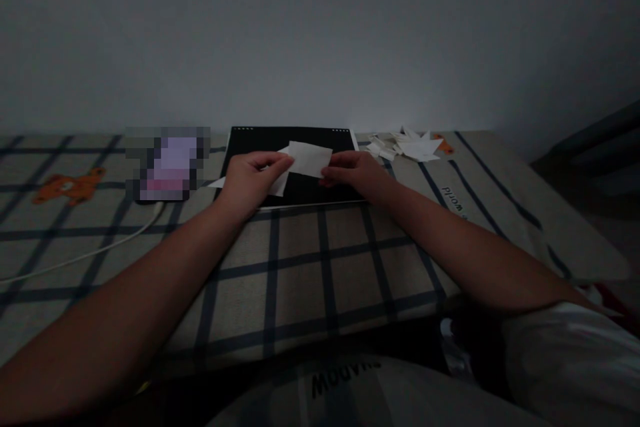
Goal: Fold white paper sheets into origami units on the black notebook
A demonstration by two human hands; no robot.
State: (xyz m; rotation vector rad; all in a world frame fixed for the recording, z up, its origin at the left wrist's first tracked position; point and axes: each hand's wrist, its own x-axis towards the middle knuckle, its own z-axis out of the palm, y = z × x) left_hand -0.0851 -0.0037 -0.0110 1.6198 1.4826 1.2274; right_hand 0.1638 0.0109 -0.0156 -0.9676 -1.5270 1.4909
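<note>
A small white sheet of paper (311,159) is held up between my two hands over a black board or notebook (320,195) with a pale edge. My left hand (253,179) pinches its left side between thumb and fingers. At the opposite side, my right hand (356,172) has its fingertips closed on the paper's lower right edge. More white paper (278,185) shows beneath my left hand, with a pointed white tip sticking out to its left; how these pieces connect is hidden by the hand.
Folded white paper pieces (417,147) lie in a pile right of the board. On the left rests a phone with a blurred screen (170,167), a white cable (125,239) running from it. A checked cloth (300,260) covers the table, against a plain wall (310,33).
</note>
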